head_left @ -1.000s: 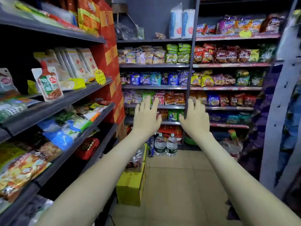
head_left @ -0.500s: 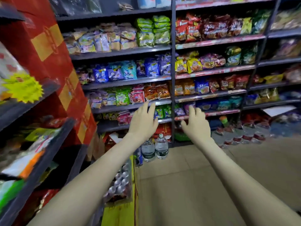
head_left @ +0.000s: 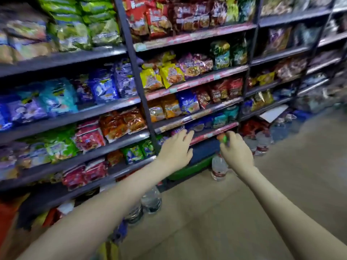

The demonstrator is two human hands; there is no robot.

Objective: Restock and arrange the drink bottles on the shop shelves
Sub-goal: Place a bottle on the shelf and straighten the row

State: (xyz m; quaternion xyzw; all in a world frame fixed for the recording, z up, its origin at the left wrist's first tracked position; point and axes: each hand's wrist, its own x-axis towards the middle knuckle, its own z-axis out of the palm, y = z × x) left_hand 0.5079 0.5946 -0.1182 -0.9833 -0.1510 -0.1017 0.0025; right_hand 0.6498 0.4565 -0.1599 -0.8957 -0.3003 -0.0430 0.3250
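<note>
Since the earlier frame, the shelving [head_left: 197, 82] has been brought much nearer. Both hands have been carried down and to the right, level with its lowest rows. The fingers of the right hand [head_left: 237, 152], straight before, are now bent.

A clear water bottle [head_left: 218, 168] with a dark label is seen standing upright on the floor [head_left: 244, 212]. It is just below the right hand and just beside a green basin [head_left: 189, 168] tucked under the bottom shelf. At the tips of the right hand's curled fingers an orange-and-green bottle top [head_left: 222, 138] is shown (blurred, so it cannot be told whether it is gripped or merely touched). A pair of water bottles [head_left: 151, 200] is stood on the floor farther left, partly hidden by the left forearm. A further cluster of bottles [head_left: 262, 142] is placed on the floor to the right, near the foot of the next shelf bay.

The left hand [head_left: 176, 150] is held palm down in front of the lowest shelf edge. Its fingers are spread and nearly straight, and nothing is held.

The shelves above are filled with snack packets [head_left: 169, 76] in yellow, blue, red, orange and green, laid in rows. A white sheet [head_left: 272, 113] is seen low in the right-hand bay.
</note>
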